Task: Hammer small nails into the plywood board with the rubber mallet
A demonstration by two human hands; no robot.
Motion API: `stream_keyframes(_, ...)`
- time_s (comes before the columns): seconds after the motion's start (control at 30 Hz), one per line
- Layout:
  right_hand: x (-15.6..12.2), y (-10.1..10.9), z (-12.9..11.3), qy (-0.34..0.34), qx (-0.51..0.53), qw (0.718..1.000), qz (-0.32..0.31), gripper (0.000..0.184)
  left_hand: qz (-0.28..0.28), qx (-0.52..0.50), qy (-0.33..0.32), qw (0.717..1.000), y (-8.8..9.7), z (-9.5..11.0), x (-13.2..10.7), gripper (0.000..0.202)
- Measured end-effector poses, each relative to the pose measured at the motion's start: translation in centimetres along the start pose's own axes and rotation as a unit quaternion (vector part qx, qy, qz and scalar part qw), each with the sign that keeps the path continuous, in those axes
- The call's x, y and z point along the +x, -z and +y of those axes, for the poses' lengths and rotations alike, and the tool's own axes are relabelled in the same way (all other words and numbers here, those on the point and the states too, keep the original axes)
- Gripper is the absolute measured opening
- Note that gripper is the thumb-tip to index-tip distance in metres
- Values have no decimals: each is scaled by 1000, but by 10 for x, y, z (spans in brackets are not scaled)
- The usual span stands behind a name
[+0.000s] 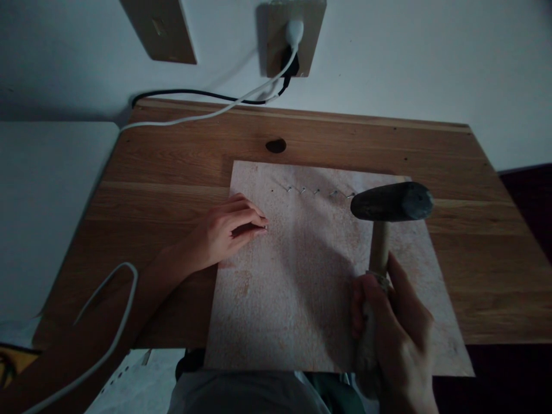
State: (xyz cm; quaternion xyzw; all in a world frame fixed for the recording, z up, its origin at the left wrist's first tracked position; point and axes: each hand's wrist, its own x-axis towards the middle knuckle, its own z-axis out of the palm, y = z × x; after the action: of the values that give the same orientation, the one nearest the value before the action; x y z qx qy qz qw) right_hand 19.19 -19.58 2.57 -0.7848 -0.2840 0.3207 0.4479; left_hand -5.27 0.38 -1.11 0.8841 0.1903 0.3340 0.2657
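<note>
A pale, worn wooden board lies on the wooden table. My left hand rests at the board's left side, thumb and forefinger pinched on a tiny shiny nail; most of it is hidden by the fingertips. My right hand is wrapped round the handle of a hammer, its dark head raised above the right part of the board. Several nails stand in a row along the board's far part, with a small dark hole at the left end of that row.
The wooden table meets a white wall with an outlet and a switch plate. A white cable and a black cable run over the table's back left. A round cable hole sits behind the board.
</note>
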Motion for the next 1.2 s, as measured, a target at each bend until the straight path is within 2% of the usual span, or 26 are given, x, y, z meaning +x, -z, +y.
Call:
stream_keyframes(1.0,1,1,2,6,-5,1000,4,58,-20,12,37,999,1,4,0,5)
stream_keyframes(1.2,0,-1,1,10,-8,1000,9,55,-17,11,68,997,1,7,0,3)
